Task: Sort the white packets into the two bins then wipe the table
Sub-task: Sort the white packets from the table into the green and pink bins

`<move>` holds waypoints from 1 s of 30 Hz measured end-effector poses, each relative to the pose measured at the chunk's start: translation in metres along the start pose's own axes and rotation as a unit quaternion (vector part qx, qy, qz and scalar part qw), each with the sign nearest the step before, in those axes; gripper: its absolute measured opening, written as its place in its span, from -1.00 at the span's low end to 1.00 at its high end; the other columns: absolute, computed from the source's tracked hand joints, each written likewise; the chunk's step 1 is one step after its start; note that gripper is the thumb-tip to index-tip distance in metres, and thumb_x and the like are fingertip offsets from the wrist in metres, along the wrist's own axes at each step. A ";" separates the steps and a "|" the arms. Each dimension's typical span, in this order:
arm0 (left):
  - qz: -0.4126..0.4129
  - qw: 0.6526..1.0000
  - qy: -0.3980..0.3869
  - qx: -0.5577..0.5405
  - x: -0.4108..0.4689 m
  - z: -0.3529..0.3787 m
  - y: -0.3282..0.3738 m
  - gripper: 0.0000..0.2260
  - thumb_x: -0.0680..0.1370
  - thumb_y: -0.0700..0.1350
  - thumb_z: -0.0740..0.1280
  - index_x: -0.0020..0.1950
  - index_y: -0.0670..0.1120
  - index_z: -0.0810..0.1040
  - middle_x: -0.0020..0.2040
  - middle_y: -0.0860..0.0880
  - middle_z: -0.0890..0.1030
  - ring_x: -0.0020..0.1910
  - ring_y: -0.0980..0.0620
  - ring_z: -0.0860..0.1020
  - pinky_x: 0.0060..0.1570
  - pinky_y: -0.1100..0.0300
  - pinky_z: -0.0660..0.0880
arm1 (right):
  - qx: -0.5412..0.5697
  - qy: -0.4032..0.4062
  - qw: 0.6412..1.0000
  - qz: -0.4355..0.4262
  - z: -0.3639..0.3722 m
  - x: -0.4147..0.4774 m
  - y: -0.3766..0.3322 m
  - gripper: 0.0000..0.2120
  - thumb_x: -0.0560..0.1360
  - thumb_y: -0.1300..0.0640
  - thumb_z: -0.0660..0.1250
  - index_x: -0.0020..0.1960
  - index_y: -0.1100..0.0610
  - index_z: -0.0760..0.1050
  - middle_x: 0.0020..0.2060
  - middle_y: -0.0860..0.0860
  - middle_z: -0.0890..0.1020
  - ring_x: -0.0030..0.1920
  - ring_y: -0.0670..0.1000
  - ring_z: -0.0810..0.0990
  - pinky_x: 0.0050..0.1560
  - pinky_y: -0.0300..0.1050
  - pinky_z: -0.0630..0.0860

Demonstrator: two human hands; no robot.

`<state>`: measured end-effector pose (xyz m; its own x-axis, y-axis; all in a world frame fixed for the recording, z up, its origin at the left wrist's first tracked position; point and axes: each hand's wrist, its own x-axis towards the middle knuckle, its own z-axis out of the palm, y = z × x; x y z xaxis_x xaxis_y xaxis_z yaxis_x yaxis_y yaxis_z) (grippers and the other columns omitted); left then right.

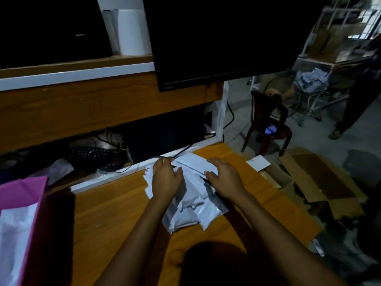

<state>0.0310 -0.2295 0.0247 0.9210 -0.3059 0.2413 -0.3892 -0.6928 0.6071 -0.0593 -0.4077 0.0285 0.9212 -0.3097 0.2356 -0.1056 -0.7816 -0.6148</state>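
A heap of white packets (191, 205) lies on the wooden table (115, 213), near its far edge. My left hand (166, 178) lies over the left side of the heap, its fingers curled round a packet's top edge. My right hand (223, 178) lies on the right side, thumb and fingers pinching a long white packet (194, 162) at the top. A pink bin (31, 203) with white packets inside stands at the left edge of the table.
A dark monitor (222, 38) hangs over the far edge. Behind the table sit a keyboard (90, 154) and cables. Flattened cardboard (317, 178) lies on the floor at right, beyond it a dark red chair (268, 120) and a standing person (358, 100).
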 end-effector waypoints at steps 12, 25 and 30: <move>-0.164 0.962 -0.163 0.145 0.029 0.078 -0.028 -0.23 0.54 0.38 -0.04 0.58 -0.07 -0.11 0.57 -0.24 -0.11 0.52 -0.32 -0.19 0.43 -0.32 -0.21 | -0.091 -0.127 0.986 0.050 0.078 0.124 0.068 -0.56 0.57 0.00 0.26 0.38 0.19 0.43 0.37 0.15 0.46 0.37 0.13 0.40 0.33 -0.05 0.38; -0.083 0.976 -0.112 0.169 0.023 0.083 -0.042 -0.49 0.63 0.09 -0.10 0.50 -0.10 0.26 0.56 -0.13 0.17 0.54 -0.21 0.02 0.48 -0.19 0.00 | -0.233 -0.052 0.971 0.029 0.103 0.111 0.072 -0.68 0.63 0.14 0.15 0.36 -0.01 0.46 0.18 0.04 0.62 0.10 0.11 0.60 0.03 -0.06 0.53; -0.139 0.977 -0.074 0.143 0.012 0.069 -0.033 -0.29 0.54 0.36 -0.11 0.55 -0.07 0.14 0.57 -0.24 0.04 0.54 -0.30 -0.12 0.44 -0.27 -0.14 | -0.241 0.022 0.970 0.029 0.077 0.102 0.056 -0.76 0.57 0.23 0.25 0.20 0.07 0.57 -0.07 0.09 0.68 -0.09 0.13 0.65 -0.17 -0.07 0.55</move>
<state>0.0533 -0.2552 -0.0454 0.9873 -0.1567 -0.0269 -0.1338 -0.9103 0.3918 0.0576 -0.4408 -0.0399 0.8931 -0.3746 0.2490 -0.3290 -0.9215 -0.2064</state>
